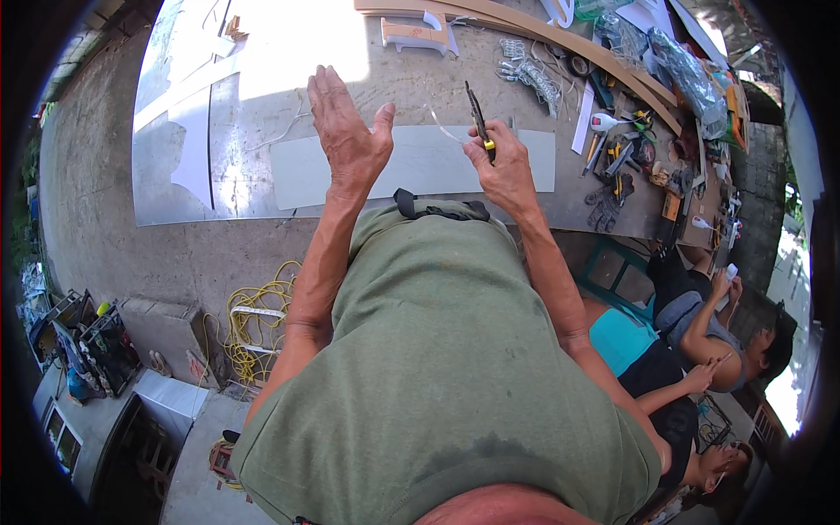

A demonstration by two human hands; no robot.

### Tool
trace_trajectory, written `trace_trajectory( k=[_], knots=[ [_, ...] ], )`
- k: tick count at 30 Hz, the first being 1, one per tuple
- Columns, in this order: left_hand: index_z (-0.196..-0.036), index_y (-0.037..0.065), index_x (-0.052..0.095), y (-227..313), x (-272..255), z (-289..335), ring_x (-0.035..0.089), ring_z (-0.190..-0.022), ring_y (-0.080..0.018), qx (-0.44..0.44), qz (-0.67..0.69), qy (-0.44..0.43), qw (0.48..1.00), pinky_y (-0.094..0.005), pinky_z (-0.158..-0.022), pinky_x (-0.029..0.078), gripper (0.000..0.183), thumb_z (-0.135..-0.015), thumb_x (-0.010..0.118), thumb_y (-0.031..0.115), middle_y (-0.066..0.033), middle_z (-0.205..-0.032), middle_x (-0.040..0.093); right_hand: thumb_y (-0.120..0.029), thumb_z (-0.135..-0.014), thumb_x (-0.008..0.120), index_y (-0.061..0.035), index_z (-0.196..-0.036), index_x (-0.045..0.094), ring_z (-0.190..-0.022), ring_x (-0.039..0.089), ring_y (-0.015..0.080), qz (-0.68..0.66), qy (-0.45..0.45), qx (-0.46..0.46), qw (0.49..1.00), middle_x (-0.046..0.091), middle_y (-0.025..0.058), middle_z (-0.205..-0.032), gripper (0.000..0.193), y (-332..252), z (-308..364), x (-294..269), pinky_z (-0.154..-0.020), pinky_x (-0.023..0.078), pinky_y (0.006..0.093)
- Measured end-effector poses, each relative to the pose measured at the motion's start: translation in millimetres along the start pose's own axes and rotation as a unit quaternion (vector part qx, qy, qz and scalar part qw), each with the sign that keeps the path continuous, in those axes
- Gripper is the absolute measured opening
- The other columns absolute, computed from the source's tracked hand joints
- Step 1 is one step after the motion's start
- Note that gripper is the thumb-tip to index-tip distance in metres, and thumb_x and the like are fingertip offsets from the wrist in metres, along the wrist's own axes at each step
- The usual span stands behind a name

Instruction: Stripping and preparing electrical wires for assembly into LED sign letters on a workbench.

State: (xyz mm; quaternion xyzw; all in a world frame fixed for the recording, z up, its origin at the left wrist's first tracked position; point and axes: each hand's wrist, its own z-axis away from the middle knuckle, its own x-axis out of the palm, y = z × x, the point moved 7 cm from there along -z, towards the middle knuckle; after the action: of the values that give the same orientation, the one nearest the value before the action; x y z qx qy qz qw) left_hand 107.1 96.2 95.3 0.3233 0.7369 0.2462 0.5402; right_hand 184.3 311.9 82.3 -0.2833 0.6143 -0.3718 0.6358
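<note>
My left hand (348, 140) is raised over the worktable (241, 188), fingers stretched out and holding nothing. In my right hand (503, 171) is a slim black tool with yellow parts (478, 114), its long dark end pointing away from me; its exact kind is hard to make out. A thin pale strip or wire (442, 124) curves beside that hand, and I cannot tell whether the fingers touch it. Beneath both hands lies a long pale grey sheet (420, 166), along the table's near edge. Farther back stands a white-and-tan shaped piece (415, 35).
White cut sheets (194, 144) lie at the left. Long brown strips (560, 44) cross the back right, beside bundled wire (532, 80). Hand tools and dark gloves (605, 203) crowd the right end. Two people sit near a green chair (617, 276); yellow cable (249, 328) coils on the floor.
</note>
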Motion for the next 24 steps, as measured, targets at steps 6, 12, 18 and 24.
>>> trace_trajectory(
  k=[6,12,18,24],
  knots=[
    [-0.1,0.011,0.076,50.6,29.4,30.7,0.065,-0.102,-0.0252,0.218,0.09,-0.226,0.945,-0.0397,-0.09,0.049,0.019,-0.082,0.076,0.017,-0.0074,-0.095,0.073,-0.013,-0.091,0.068,0.0046,-0.102,0.064,-0.081,0.065,0.0285,0.058,-0.046,-0.089,0.993,0.061,0.014,-0.1,0.021,-26.8,-3.9,-2.9,-0.072,0.051,0.0387],
    [-0.094,0.008,0.078,38.3,42.9,33.0,0.069,-0.078,-0.0182,0.053,0.177,-0.312,0.932,-0.0321,-0.073,0.053,0.012,-0.086,0.073,0.015,-0.0075,-0.077,0.073,-0.018,-0.09,0.074,0.0024,-0.102,0.066,-0.073,0.062,0.0172,0.009,0.007,-0.07,0.997,0.063,0.0083,-0.092,0.026,-23.3,-2.1,-7.9,-0.065,0.049,0.0332],
    [-0.093,0.007,0.078,14.6,61.4,44.5,0.068,-0.071,-0.0161,-0.136,0.367,-0.389,0.834,-0.0315,-0.072,0.054,0.012,-0.088,0.073,0.016,-0.0054,-0.077,0.073,-0.017,-0.09,0.075,-0.0014,-0.101,0.067,-0.081,0.063,0.0139,-0.12,0.022,-0.036,0.992,0.066,0.0047,-0.098,0.021,-13.1,-4.0,-5.3,-0.076,0.051,0.0316],
    [-0.091,0.006,0.078,21.5,59.4,37.9,0.065,-0.08,-0.0128,0.0,0.306,-0.327,0.894,-0.0309,-0.079,0.052,0.012,-0.085,0.078,0.017,-0.003,-0.078,0.071,-0.022,-0.093,0.072,0.0001,-0.097,0.07,-0.092,0.064,0.0144,-0.348,-0.101,0.056,0.93,0.067,0.0065,-0.102,0.023,-4.4,-10.6,4.8,-0.085,0.051,0.0333]
  ],
)
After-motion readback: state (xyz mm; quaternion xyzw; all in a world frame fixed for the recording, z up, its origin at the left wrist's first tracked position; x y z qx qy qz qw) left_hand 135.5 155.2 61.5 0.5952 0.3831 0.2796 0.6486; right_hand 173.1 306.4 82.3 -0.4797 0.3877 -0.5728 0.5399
